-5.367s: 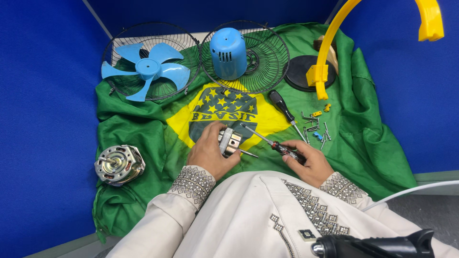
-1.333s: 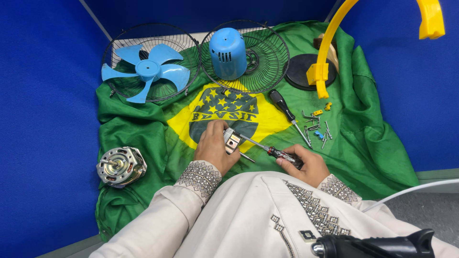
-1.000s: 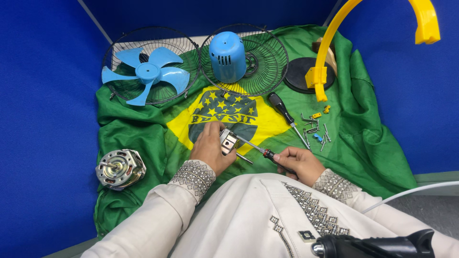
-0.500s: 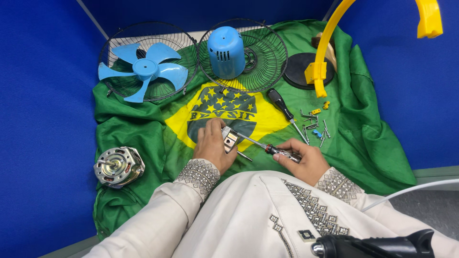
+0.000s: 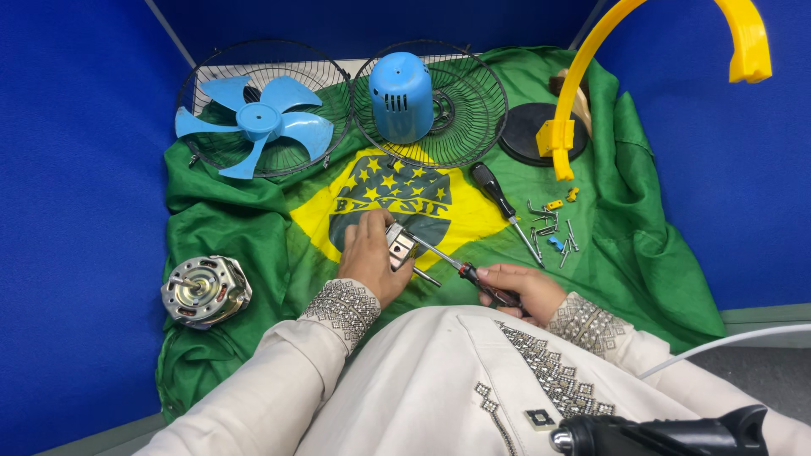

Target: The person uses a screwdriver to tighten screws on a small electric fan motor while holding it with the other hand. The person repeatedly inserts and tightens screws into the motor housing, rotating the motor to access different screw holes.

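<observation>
Head view: nearest, the left hand (image 5: 369, 257) grips a small metal part (image 5: 400, 246) on the green cloth (image 5: 650, 262); the right hand (image 5: 517, 287) clasps a screwdriver (image 5: 456, 268), tip on that part. Far left, a wire guard (image 5: 211, 143) cradles the blue fan blade (image 5: 255, 122); the next guard (image 5: 469, 105) holds a blue motor cover (image 5: 400, 96).
</observation>
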